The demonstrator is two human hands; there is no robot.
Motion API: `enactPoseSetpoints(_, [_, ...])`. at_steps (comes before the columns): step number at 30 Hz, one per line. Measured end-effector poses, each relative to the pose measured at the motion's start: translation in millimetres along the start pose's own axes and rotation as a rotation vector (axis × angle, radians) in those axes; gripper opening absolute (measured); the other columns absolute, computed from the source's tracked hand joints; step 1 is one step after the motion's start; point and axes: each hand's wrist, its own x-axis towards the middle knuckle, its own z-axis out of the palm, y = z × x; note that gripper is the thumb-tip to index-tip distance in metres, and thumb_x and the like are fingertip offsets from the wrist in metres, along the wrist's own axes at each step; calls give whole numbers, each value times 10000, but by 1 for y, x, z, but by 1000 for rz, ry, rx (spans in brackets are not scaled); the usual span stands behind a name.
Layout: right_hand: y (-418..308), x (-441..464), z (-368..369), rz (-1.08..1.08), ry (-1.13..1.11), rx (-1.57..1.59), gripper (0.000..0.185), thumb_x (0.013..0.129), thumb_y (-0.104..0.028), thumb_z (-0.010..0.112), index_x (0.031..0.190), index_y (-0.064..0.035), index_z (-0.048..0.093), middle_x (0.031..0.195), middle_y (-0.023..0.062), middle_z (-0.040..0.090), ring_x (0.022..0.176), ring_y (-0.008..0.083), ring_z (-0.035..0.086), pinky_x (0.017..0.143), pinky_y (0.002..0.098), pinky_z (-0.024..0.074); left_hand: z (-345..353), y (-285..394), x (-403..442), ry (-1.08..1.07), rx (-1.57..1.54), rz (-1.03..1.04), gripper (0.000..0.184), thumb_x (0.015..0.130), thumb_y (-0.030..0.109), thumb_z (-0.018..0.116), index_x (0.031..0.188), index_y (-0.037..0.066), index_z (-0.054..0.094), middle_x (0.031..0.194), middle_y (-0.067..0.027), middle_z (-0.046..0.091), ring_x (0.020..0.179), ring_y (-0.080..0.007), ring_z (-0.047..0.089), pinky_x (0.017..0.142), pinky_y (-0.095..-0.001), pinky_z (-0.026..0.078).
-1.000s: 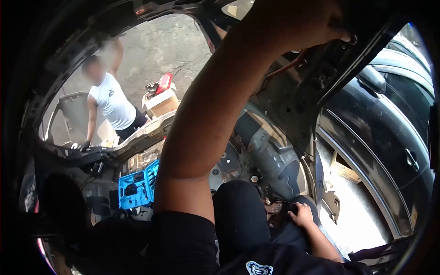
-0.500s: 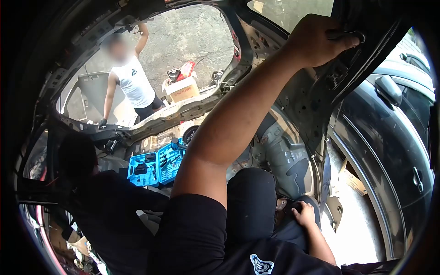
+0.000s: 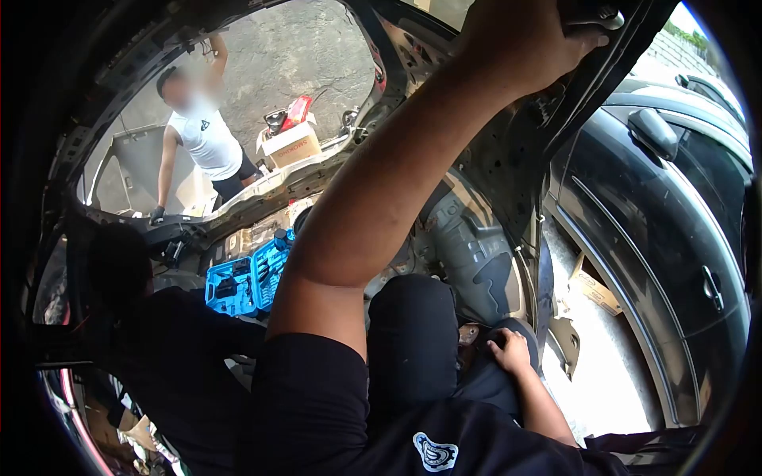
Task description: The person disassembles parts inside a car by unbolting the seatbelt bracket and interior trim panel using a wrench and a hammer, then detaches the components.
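My left hand (image 3: 520, 47) is raised at the top right, against the dark inner frame of the car body. Its fingers are wrapped around a dark tool with a shiny rounded metal end (image 3: 608, 16); the hand hides much of it, so its exact kind is unclear. My left arm stretches across the middle of the view. Lower down, my right hand (image 3: 512, 351) lies on my knee with its fingers loosely spread, holding nothing. A bare metal wheel arch (image 3: 476, 246) is beyond my knees.
An open blue tool case (image 3: 232, 287) lies on the stripped car floor. Beside me on the left sits a person in black (image 3: 175, 341). Outside the opening stands a person in a white sleeveless top (image 3: 208, 143), near a cardboard box (image 3: 290, 146). A dark car (image 3: 643, 214) is parked at right.
The view has shifted, so most things appear further left. My left hand sits higher in the picture, still gripping the tool. My right hand stays on my knee. The person outside has shifted their head.
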Motion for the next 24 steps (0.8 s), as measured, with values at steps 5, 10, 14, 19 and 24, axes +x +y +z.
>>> enactPoseSetpoints(5, [-3,4,1,39,-28,4,465,876,-397,743,1210,-77,700,1152,217,698,1171,378,615,1084,445,440,-19,35,20,-250,216,-180,307,905,231,757,1038,-15,630,923,-219,741,877,-400,735,792,-466,595])
enactPoseSetpoints(10, [3,1,5,16,2,10,449,871,-398,749,1202,-98,710,1119,219,699,1156,374,624,1079,444,446,-13,40,9,-161,470,-136,244,954,235,682,992,-2,638,898,-239,732,852,-410,731,768,-479,597])
enactPoseSetpoints(14, [1,0,2,5,-3,21,436,871,-387,751,1197,-99,715,1119,216,701,1142,371,631,1070,442,452,-13,35,4,-164,486,-77,195,982,190,621,952,-1,651,864,-234,731,823,-399,735,745,-468,604])
enactPoseSetpoints(19, [0,-1,2,8,11,23,414,868,-368,758,1181,-100,720,1106,201,707,1116,364,640,1057,445,459,-5,22,3,-119,514,20,191,979,133,566,892,3,676,834,-217,734,769,-378,738,695,-428,613])
enactPoseSetpoints(24, [-2,-1,-1,-5,1,18,408,867,-366,759,1173,-99,721,1089,187,716,1106,356,643,1054,443,460,-29,37,4,-212,433,-11,182,959,180,635,966,3,675,877,-224,738,791,-388,737,721,-435,612])
